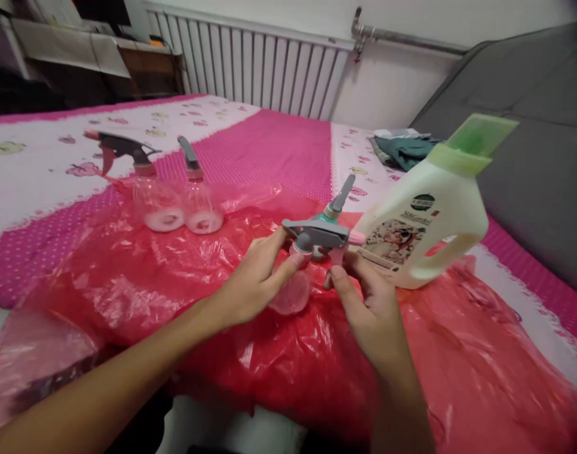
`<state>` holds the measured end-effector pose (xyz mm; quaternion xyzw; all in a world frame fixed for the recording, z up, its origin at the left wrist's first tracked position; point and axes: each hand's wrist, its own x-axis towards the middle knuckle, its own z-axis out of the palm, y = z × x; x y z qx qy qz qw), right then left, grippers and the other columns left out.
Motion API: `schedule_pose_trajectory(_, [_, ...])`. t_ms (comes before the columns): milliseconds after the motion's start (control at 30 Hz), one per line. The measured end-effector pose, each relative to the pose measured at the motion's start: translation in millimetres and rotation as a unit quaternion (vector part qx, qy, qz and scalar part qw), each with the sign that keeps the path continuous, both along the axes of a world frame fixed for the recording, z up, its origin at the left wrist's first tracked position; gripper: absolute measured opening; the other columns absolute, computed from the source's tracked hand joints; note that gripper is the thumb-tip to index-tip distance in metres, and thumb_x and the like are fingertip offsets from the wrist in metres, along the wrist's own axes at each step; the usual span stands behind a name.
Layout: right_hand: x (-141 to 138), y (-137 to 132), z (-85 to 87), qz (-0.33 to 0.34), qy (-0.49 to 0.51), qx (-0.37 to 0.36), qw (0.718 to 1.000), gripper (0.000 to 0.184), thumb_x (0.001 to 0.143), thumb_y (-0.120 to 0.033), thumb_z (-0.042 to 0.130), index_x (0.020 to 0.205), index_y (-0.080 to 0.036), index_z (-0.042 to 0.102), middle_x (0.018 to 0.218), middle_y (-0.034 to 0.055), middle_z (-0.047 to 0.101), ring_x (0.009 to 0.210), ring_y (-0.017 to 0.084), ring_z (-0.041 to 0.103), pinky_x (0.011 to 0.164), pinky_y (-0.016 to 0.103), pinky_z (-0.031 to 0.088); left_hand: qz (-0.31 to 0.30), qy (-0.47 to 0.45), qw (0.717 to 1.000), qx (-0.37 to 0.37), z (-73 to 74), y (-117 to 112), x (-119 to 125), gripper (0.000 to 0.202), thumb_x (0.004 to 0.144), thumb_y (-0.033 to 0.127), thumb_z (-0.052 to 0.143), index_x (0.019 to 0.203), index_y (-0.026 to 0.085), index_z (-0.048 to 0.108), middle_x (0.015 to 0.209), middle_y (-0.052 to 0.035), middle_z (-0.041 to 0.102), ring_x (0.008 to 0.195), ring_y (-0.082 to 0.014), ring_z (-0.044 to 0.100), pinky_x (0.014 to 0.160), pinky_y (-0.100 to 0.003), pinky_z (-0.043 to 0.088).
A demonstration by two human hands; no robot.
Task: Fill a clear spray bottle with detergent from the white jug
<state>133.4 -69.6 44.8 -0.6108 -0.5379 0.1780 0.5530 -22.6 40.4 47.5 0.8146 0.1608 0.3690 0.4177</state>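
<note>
A small clear spray bottle (291, 293) with a grey and pink spray head (323, 234) stands tilted on the red plastic sheet in front of me. My left hand (257, 274) grips it round the neck with fingers and thumb. On the pink trigger side, my right hand (364, 293) pinches the trigger between thumb and fingers. Behind this bottle shows another spray bottle with a grey head and a teal collar (333, 211), mostly hidden. Close to my right hand a large white detergent bottle (420, 214) with a green cap leans to the right.
Two more spray bottles, one with a black and pink head (160, 205) and one beside it (202, 208), hold some whitish foam. Red plastic sheeting (141, 271) covers the bed's near part. Folded clothes (406, 150) lie by the grey headboard (519, 113); a radiator (260, 63) lines the wall.
</note>
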Motion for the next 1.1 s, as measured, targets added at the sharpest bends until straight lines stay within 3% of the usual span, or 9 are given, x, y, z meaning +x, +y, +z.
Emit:
schedule_pose_trajectory(200, [5.4, -16.2, -5.2, -0.012, -0.009, -0.031, 0.999, 0.031, 0.098, -0.043, 0.059, 0.124, -0.028, 0.067, 0.095, 0.0009, 0.071, 0.087, 0.016, 0.065, 0.085, 0.033, 0.051, 0.007, -0.023, 1.0, 0.011, -3.4, -1.8, 3.6, 0.021, 0.107, 0.037, 0.05, 0.117, 0.02, 0.057, 0.114, -0.0088, 0.069, 0.106, -0.0252, 0.066, 0.095, -0.038, 0.052])
schedule_pose_trajectory(400, [12.1, -32.4, -7.7, -0.055, -0.029, -0.03, 0.998, 0.03, 0.097, -0.043, 0.06, 0.12, -0.026, 0.07, 0.086, 0.0, 0.069, 0.082, 0.015, 0.065, 0.077, 0.032, 0.051, 0.033, -0.022, 0.999, 0.032, -7.0, -6.3, 5.3, 0.026, 0.106, 0.038, 0.051, 0.125, 0.021, 0.055, 0.108, -0.007, 0.068, 0.107, -0.0258, 0.066, 0.099, -0.041, 0.05])
schedule_pose_trajectory(533, [12.9, -36.7, -3.1, -0.05, -0.026, -0.033, 0.998, 0.031, 0.098, -0.042, 0.059, 0.121, -0.024, 0.07, 0.087, 0.001, 0.069, 0.083, 0.015, 0.065, 0.079, 0.032, 0.052, 0.032, -0.026, 0.999, 0.031, -8.8, -8.0, 6.0, 0.026, 0.106, 0.039, 0.05, 0.125, 0.022, 0.055, 0.108, -0.0055, 0.069, 0.102, -0.0236, 0.067, 0.094, -0.038, 0.052])
schedule_pose_trajectory(767, [15.6, -41.9, 0.2, -0.028, -0.013, -0.037, 0.999, 0.035, 0.097, -0.043, 0.06, 0.124, -0.023, 0.07, 0.087, 0.0013, 0.068, 0.086, 0.015, 0.065, 0.085, 0.034, 0.053, 0.045, -0.032, 0.997, 0.048, -10.6, -8.6, 9.4, 0.03, 0.106, 0.043, 0.051, 0.128, 0.021, 0.054, 0.115, -0.0057, 0.069, 0.111, -0.0241, 0.065, 0.1, -0.039, 0.048])
schedule_pose_trajectory(967, [16.2, -39.9, 1.0, -0.03, -0.013, -0.027, 0.999, 0.031, 0.097, -0.042, 0.061, 0.12, -0.024, 0.071, 0.091, 0.0006, 0.069, 0.084, 0.014, 0.066, 0.083, 0.032, 0.053, 0.039, -0.034, 0.998, 0.036, -10.9, -9.2, 8.9, 0.027, 0.106, 0.039, 0.05, 0.126, 0.021, 0.053, 0.116, -0.0053, 0.068, 0.108, -0.023, 0.066, 0.098, -0.038, 0.049])
schedule_pose_trajectory(1100, [3.4, -29.9, 1.2, -0.056, -0.003, 0.02, 0.998, 0.025, 0.097, -0.04, 0.061, 0.113, -0.025, 0.072, 0.091, 0.0003, 0.071, 0.084, 0.014, 0.066, 0.084, 0.032, 0.053, 0.035, -0.03, 0.998, 0.035, -8.8, -11.7, 6.6, 0.025, 0.106, 0.038, 0.051, 0.124, 0.021, 0.054, 0.112, -0.0058, 0.069, 0.106, -0.0231, 0.066, 0.097, -0.038, 0.05])
